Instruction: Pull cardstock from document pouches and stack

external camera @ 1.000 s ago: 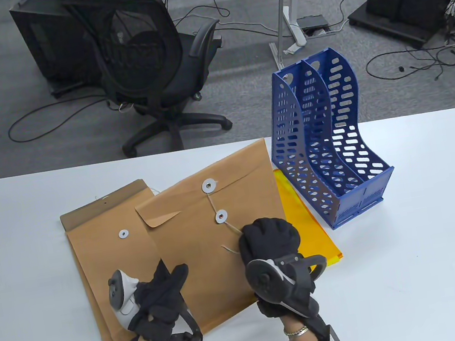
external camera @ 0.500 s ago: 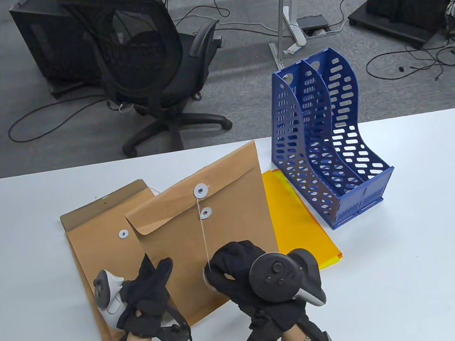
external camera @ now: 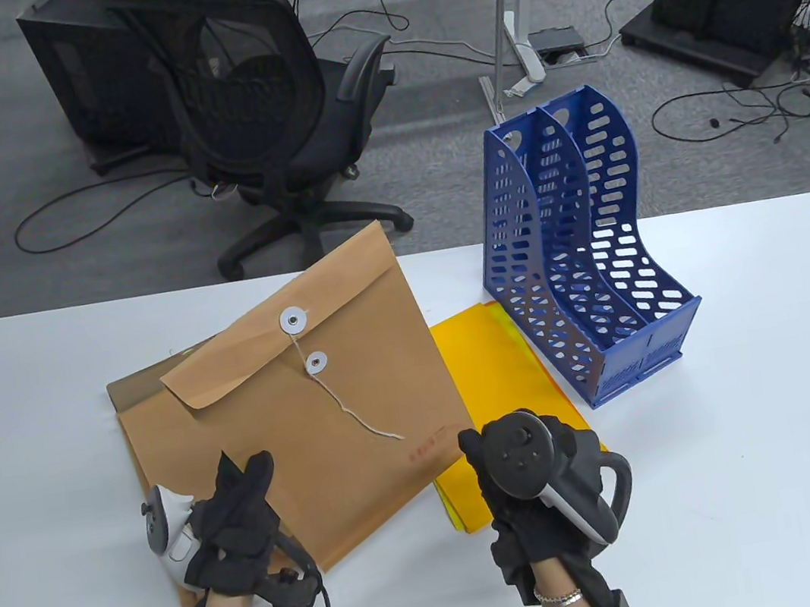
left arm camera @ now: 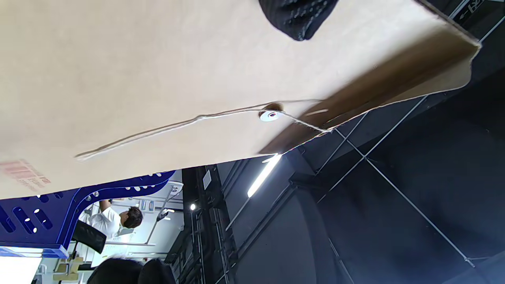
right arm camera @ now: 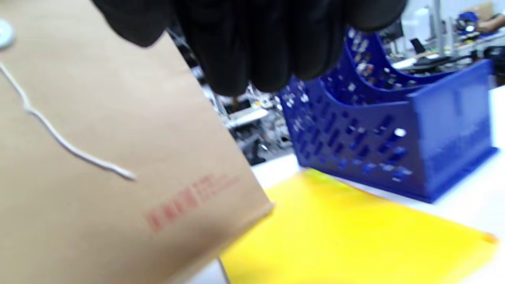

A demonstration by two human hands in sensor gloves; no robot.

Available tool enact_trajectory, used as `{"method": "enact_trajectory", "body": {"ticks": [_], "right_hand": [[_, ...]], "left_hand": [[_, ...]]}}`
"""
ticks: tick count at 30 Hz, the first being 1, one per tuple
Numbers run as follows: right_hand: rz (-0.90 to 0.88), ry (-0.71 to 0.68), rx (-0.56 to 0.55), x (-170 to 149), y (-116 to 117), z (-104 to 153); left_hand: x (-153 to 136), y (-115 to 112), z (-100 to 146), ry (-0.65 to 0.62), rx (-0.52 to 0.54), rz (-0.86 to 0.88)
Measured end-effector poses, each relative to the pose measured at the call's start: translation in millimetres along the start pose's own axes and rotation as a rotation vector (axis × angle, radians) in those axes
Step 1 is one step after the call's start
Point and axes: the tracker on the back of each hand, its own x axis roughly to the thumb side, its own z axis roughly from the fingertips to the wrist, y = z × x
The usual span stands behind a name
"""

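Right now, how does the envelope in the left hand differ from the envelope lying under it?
The held envelope is tilted up off the table in the left hand; the lower envelope lies flat. The held envelope's flap is folded down with its string unwound and hanging loose; the lower envelope's flap looks open at the far end. The held one shows fully, the lower one is mostly covered. Both are brown paper.

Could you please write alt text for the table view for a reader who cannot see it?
The left hand holds a tilted brown string-tie pouch, its string hanging loose, above a second pouch. The right hand hovers over yellow cardstock beside a blue file rack.
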Motion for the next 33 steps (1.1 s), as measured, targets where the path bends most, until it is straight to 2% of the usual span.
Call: {"method": "enact_trajectory", "body": {"ticks": [2,4,8,10,12,13,17,18,20,22,29,33], "right_hand": [[-0.124,-0.108,-0.091,8,2,1],[-0.146,-0.228,-0.206,23,4,1],[0.022,-0.327,-0.247,50,8,-8],[0.064,-0.369,-0.338,60,-1,-11],[0.054,-0.417,-0.488,70,-21,-10],[0.051,-0.433,-0.515,73,-29,-11],[0.071,-0.465,-0.442,85,-56,-12],[0.081,-0.463,-0.441,86,-60,-11],[0.139,-0.441,-0.507,85,-67,-9],[0.168,-0.43,-0.55,83,-70,-8],[0.197,-0.406,-0.534,79,-73,-16],[0.312,-0.415,-0.533,84,-75,-21]], "left_hand": [[1,-2,-1,0.004,-0.019,-0.028],[2,-5,-2,0.001,-0.04,-0.057],[9,-8,-5,-0.01,-0.095,-0.118],[11,-7,-5,-0.005,-0.114,-0.147],[13,-3,-4,0.002,-0.1,-0.168],[14,-1,-4,-0.01,-0.092,-0.181],[16,3,-2,-0.02,-0.066,-0.235],[16,3,-2,-0.02,-0.066,-0.234],[14,2,-2,-0.02,-0.056,-0.237],[13,1,-2,-0.027,-0.053,-0.211],[12,-2,-2,-0.021,-0.064,-0.257],[13,-2,-2,-0.019,-0.072,-0.283]]}}
